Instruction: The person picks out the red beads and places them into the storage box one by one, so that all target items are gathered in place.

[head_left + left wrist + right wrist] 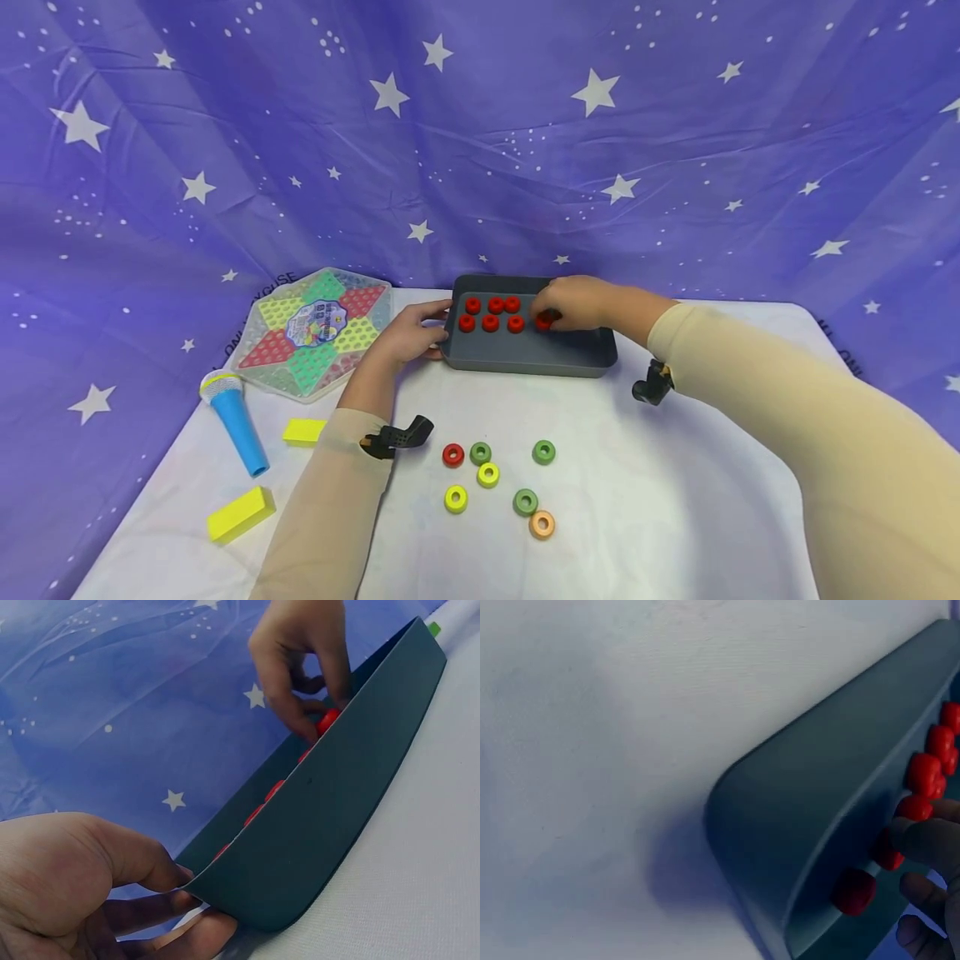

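A dark grey tray (536,356) lies toward the back of the table and holds several red rings (490,323) in two rough rows. At its left end, my left hand (408,335) pinches the wall, thumb at the rim and fingers against the outside, as the left wrist view shows. My right hand (577,302) reaches down into the tray from the right. Its thumb and fingertips pinch a red ring (328,720) low inside, partly hidden by the fingers. The right wrist view shows another red ring (853,891) nearer the tray's right end.
In front of the tray lie loose rings: one red (453,455), an orange one (542,525), two yellow (456,499) and three green (543,452). To the left are a hexagonal game board (315,333), a blue toy microphone (238,425) and two yellow blocks (242,515). A starry curtain (510,167) hangs behind.
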### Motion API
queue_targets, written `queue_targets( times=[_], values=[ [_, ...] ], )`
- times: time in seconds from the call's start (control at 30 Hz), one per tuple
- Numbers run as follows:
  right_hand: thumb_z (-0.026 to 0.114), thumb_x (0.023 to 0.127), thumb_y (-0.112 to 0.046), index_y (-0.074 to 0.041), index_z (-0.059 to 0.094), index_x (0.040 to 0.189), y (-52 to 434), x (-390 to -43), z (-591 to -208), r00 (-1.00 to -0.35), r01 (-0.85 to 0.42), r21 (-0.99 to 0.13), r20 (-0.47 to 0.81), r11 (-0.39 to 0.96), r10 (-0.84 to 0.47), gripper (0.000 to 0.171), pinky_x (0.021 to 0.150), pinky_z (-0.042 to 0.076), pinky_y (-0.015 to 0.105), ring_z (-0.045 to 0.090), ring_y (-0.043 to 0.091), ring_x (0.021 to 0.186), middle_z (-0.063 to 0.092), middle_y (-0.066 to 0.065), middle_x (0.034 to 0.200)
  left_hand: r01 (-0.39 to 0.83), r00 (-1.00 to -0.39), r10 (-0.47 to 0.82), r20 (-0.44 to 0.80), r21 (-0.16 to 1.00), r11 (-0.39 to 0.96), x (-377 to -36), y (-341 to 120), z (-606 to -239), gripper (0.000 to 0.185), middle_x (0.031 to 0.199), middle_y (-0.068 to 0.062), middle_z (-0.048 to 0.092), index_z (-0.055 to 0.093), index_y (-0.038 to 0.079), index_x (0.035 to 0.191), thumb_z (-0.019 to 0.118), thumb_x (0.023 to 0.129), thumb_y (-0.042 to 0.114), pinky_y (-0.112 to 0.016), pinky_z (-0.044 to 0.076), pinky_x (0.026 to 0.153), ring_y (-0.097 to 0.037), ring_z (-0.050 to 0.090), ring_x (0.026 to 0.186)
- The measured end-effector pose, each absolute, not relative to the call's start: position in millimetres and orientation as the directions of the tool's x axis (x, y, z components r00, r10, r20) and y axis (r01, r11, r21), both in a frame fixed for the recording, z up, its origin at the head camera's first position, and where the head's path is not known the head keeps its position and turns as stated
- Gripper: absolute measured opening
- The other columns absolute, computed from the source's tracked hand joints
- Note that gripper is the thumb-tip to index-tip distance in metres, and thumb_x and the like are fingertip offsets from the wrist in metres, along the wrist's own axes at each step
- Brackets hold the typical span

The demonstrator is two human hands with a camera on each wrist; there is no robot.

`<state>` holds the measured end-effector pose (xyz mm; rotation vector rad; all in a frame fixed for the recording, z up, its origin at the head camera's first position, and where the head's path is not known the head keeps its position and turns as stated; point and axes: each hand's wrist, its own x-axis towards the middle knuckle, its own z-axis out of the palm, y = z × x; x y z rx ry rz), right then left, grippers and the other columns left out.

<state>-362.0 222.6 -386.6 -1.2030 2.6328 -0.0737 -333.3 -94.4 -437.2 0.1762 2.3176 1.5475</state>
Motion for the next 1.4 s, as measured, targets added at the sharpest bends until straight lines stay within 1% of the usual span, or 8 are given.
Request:
queue_targets(
  times=[0.23,0.6,0.8,0.9,1.03,1.17,1.27,1.4],
  values=[
    [0.078,0.088,-0.014,-0.020,0.074,0.124,223,-358,-399,-0.630,-0.741,-0.112,-0.225,0.662,-0.743,0.036,0.096,0.055,0.043,0.062,0.022,0.107,0.071,-0.002,0.118,-0.094,-0.927,0.300,-0.224,0.915,0.392,-331,-92,-441,0.062,0.147,-0.015,0.051,0.046,0.016,0.154,0.057,0.095,0.000,-0.035,0.063,0.071,-0.030,0.067,0.102],
    [0.079,0.087,-0.013,-0.018,0.073,0.126,221,-352,-398,-0.626,-0.736,-0.149,-0.221,0.660,-0.748,0.039,0.102,0.053,0.046,0.063,0.023,0.118,0.070,0.001,0.127,-0.096,-0.928,0.296,-0.225,0.914,0.394,-326,-94,-449,0.062,0.145,-0.015,0.052,0.047,0.017,0.153,0.057,0.094,-0.001,-0.034,0.063,0.072,-0.028,0.067,0.099],
    [0.078,0.088,-0.015,-0.016,0.072,0.125,220,-343,-355,-0.657,-0.724,-0.195,-0.100,0.662,-0.747,0.037,0.103,0.050,0.050,0.065,0.026,0.113,0.068,0.002,0.129,-0.086,-0.935,0.290,-0.205,0.923,0.374,-328,-94,-443,0.064,0.144,-0.016,0.052,0.047,0.014,0.153,0.057,0.093,-0.003,-0.034,0.063,0.069,-0.027,0.068,0.095],
    [0.077,0.089,-0.018,-0.017,0.072,0.125,215,-331,-328,-0.671,-0.720,-0.230,-0.012,0.655,-0.741,0.036,0.101,0.052,0.047,0.066,0.026,0.109,0.068,0.001,0.129,-0.077,-0.935,0.297,-0.191,0.931,0.357,-330,-94,-438,0.065,0.144,-0.018,0.052,0.047,0.013,0.153,0.056,0.092,-0.005,-0.034,0.063,0.067,-0.028,0.067,0.093],
    [0.077,0.090,-0.025,-0.018,0.072,0.125,197,-305,-312,-0.659,-0.730,-0.317,0.090,0.605,-0.747,0.036,0.091,0.056,0.040,0.065,0.021,0.102,0.069,-0.002,0.124,-0.071,-0.937,0.294,-0.186,0.930,0.361,-333,-93,-435,0.065,0.143,-0.018,0.052,0.047,0.013,0.153,0.055,0.092,-0.005,-0.034,0.063,0.067,-0.028,0.067,0.091],
    [0.078,0.089,-0.034,-0.022,0.073,0.122,166,-269,-326,-0.627,-0.742,-0.392,0.118,0.544,-0.770,0.036,0.088,0.056,0.035,0.064,0.014,0.100,0.070,-0.009,0.118,-0.075,-0.938,0.291,-0.190,0.928,0.364,-336,-94,-435,0.064,0.143,-0.017,0.053,0.047,0.015,0.153,0.056,0.092,-0.004,-0.034,0.063,0.068,-0.027,0.067,0.091],
    [0.077,0.088,-0.039,-0.023,0.073,0.122,141,-241,-353,-0.588,-0.747,-0.425,0.063,0.511,-0.807,0.038,0.091,0.054,0.032,0.062,0.011,0.105,0.070,-0.011,0.116,-0.080,-0.935,0.295,-0.196,0.928,0.363,-336,-95,-436,0.064,0.142,-0.017,0.054,0.047,0.015,0.153,0.057,0.092,-0.003,-0.034,0.063,0.069,-0.027,0.068,0.092],
    [0.077,0.087,-0.040,-0.023,0.072,0.122,117,-216,-394,-0.544,-0.759,-0.418,-0.015,0.499,-0.839,0.039,0.094,0.051,0.029,0.057,0.010,0.107,0.069,-0.009,0.114,-0.079,-0.934,0.299,-0.197,0.928,0.364,-335,-95,-440,0.064,0.141,-0.017,0.054,0.048,0.014,0.153,0.058,0.092,-0.003,-0.034,0.063,0.068,-0.028,0.069,0.092]
  ],
)
